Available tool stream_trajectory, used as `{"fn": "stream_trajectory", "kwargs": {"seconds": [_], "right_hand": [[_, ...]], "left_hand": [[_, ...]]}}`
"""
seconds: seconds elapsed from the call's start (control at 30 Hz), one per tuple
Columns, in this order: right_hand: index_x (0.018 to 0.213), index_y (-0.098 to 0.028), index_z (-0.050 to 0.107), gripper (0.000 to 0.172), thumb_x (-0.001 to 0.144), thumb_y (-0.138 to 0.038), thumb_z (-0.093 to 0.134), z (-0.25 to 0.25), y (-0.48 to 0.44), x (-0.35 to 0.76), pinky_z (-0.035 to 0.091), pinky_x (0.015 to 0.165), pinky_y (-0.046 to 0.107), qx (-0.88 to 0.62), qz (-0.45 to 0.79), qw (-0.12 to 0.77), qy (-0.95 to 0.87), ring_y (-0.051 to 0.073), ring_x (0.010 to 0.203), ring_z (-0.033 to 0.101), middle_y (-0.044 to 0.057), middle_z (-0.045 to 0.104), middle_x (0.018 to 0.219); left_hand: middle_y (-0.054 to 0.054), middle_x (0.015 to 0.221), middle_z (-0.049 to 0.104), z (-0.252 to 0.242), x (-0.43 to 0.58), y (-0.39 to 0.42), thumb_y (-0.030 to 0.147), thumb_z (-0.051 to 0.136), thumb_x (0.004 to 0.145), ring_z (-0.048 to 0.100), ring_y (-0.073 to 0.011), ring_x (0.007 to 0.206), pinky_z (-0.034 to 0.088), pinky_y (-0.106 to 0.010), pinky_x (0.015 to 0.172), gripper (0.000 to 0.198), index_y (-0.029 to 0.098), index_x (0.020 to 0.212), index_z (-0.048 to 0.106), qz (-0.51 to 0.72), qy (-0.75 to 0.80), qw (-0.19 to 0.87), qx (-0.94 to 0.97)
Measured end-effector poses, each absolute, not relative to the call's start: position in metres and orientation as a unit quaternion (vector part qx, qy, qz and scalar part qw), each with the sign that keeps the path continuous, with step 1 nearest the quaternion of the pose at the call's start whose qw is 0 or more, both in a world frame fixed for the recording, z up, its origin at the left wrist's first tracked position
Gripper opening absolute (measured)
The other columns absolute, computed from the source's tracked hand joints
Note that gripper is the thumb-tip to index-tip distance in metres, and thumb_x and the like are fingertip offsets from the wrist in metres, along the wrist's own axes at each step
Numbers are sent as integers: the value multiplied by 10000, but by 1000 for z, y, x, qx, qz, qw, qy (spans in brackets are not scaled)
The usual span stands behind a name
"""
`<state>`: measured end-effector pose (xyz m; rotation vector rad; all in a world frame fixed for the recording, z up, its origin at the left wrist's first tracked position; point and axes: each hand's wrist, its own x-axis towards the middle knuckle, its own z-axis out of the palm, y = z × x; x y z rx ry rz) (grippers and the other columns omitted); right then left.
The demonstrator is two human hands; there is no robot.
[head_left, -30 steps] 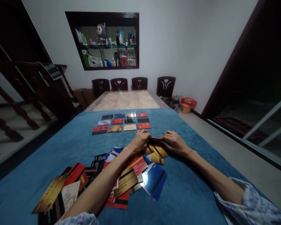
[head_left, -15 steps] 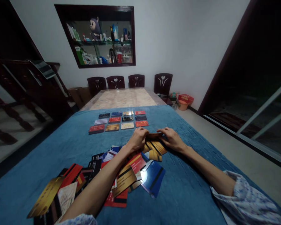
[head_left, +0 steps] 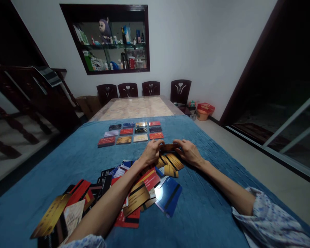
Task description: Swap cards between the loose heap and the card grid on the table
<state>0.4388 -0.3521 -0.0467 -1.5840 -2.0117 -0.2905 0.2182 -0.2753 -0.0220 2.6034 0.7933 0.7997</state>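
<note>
Between my two hands is a brownish-gold card (head_left: 169, 147), gripped at its ends; whether it is one card or several stacked I cannot tell. My left hand (head_left: 153, 151) is closed on its left end, and my right hand (head_left: 188, 151) on its right end. Gold cards (head_left: 173, 161) with dark stripes lie right below. A loose heap of cards spreads under my left forearm, with a blue card (head_left: 169, 196), a gold card (head_left: 137, 199) and a red card (head_left: 150, 179) on top. Beyond my hands, small card stacks stand in rows, among them an orange-red stack (head_left: 156, 136) and a cream stack (head_left: 140, 137).
A blue cloth (head_left: 206, 206) covers the near part of the table, and its far end shows a marble-like top (head_left: 142, 106). Dark chairs (head_left: 180, 91) stand behind it. At the lower left, more cards lie around a gold card (head_left: 50, 216).
The held card has tilted a little, so more of its face shows. My hands stay in nearly the same place, and the heap and rows look unchanged.
</note>
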Motion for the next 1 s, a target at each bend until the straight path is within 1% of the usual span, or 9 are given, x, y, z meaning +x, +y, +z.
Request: {"fn": "stream_trajectory", "kwargs": {"seconds": [0.27, 0.5, 0.77, 0.87, 1.0], "right_hand": [[1205, -212, 621, 297, 928, -248, 519, -46, -353, 435, 420, 733, 288, -610, -127, 250, -742, 206, 772, 587, 67, 670, 862], [1293, -190, 565, 390, 912, -200, 483, -46, -353, 434, 424, 747, 308, -605, -135, 234, -749, 221, 844, 605, 98, 715, 991], [1338, -158, 501, 461, 877, -160, 514, -53, -347, 438, 442, 820, 349, -602, -98, 235, -757, 252, 991, 586, 124, 681, 1148], [1356, -142, 479, 478, 882, -176, 532, -55, -345, 440, 440, 823, 369, -596, -98, 230, -763, 268, 1004, 566, 138, 674, 1150], [1357, -130, 476, 490, 877, -186, 557, -55, -343, 443, 442, 819, 386, -588, -98, 234, -768, 284, 1008, 554, 150, 671, 1135]], "left_hand": [[-83, 994, 635, -18, 217, -277, 24, 449, 797, 578, -220, 975, 491, -360, 909, 394, 179, 1124, 606, 254, 276, 138, 917], [-96, 1059, 647, -14, 218, -279, 39, 494, 776, 591, -242, 1015, 478, -377, 920, 421, 178, 1170, 548, 211, 288, 133, 924], [-88, 1029, 655, -11, 225, -278, 87, 509, 792, 599, -267, 989, 447, -391, 862, 372, 178, 1152, 498, 162, 324, 106, 926], [-92, 1038, 660, -12, 226, -278, 95, 505, 798, 608, -271, 996, 449, -386, 850, 358, 174, 1148, 494, 159, 330, 115, 923], [-121, 1122, 653, -13, 226, -277, 102, 515, 797, 607, -280, 1054, 456, -390, 871, 384, 163, 1175, 490, 173, 323, 131, 921]]}}
